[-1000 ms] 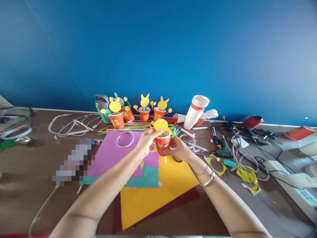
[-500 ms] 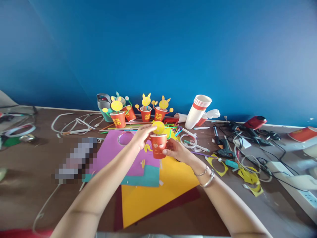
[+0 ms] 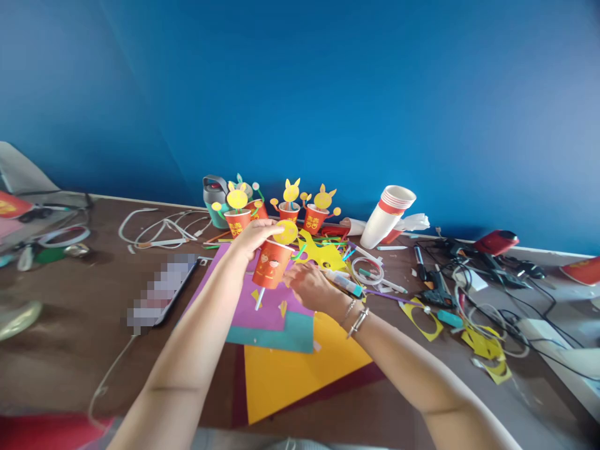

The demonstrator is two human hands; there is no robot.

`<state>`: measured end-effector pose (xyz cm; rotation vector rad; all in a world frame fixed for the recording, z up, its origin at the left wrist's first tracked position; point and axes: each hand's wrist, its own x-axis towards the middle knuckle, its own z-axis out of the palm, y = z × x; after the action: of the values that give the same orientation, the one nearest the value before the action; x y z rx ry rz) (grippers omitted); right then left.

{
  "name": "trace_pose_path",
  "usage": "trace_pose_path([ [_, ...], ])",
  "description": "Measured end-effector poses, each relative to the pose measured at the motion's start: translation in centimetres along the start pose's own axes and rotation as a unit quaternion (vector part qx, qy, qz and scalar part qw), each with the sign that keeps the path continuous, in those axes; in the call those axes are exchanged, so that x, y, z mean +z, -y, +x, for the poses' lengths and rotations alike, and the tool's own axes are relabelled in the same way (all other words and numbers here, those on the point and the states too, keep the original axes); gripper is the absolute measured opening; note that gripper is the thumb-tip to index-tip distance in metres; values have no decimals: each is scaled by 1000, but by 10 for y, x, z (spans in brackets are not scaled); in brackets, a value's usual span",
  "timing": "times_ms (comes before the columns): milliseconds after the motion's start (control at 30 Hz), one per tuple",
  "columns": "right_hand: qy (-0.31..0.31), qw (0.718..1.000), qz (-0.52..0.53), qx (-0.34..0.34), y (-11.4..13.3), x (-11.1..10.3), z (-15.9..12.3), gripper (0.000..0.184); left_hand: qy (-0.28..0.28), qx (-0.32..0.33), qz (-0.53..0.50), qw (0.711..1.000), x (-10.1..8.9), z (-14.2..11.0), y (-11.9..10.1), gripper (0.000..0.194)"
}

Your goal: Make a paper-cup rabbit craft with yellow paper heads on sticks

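My left hand (image 3: 255, 237) is closed at the upper left of a red paper cup (image 3: 270, 265), its fingertips on the yellow paper disc (image 3: 285, 232) above the rim. The cup is held tilted over the sheets, with a printed heart and cartoon face toward me. From its underside a white straw (image 3: 259, 299) sticks out. A green strip (image 3: 299, 251) juts from its right side. Just right of the cup, my right hand (image 3: 307, 284) has its fingers bunched together; whatever is in them is hidden. Beneath lie purple paper (image 3: 262, 315), teal paper (image 3: 300, 331) and orange paper (image 3: 285, 381).
Red cups with yellow animal heads (image 3: 237, 199) stand along the wall by a flask (image 3: 215, 203). A leaning stack of white cups (image 3: 387, 215) is behind right. Yellow scraps (image 3: 325, 253), a marker (image 3: 347, 284), a tape roll (image 3: 368, 270), a glue gun (image 3: 438, 290), cables and a phone (image 3: 164, 287) surround the sheets.
The cup has moved left and tilted, and the straw below it now shows. My right hand has left the cup's side, turned, and bunched its fingers. The whole view has shifted slightly.
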<state>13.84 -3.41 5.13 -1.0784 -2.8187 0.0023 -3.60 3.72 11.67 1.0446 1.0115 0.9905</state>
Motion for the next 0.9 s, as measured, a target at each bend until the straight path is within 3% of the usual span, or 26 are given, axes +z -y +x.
trace_pose_path([
  [167, 12, 1000, 3, -25, 0, 7, 13, 26, -1, -1, 10, 1000, -4, 6, 3, 22],
  [267, -89, 982, 144, 81, -11, 15, 10, 20, -2, 0, 21, 1000, -4, 8, 7, 23],
  [333, -176, 916, 303, 196, -22, 16, 4, 21, -11, -7, 37, 999, 0, 9, 11, 23],
  [400, -223, 816, 454, 279, -35, 12, -5, 24, -13, -28, 64, 997, 5, 10, 19, 23],
  [433, -237, 775, 504, 299, -41, 9, -10, 26, -6, -44, 83, 996, 8, 11, 25, 22],
  [500, -261, 732, 550, 307, -51, 1, -19, 27, 7, -68, 124, 990, 16, 12, 37, 20],
  [600, -280, 735, 545, 291, -60, -7, -29, 28, 15, -91, 192, 977, 27, 16, 53, 21],
  [767, -296, 775, 487, 273, -56, -10, -30, 25, 3, 95, 209, 973, 46, 14, 58, 33],
  [900, -338, 762, 476, 279, -44, -17, -28, 16, 61, 140, 239, 959, 55, 7, 51, 17],
])
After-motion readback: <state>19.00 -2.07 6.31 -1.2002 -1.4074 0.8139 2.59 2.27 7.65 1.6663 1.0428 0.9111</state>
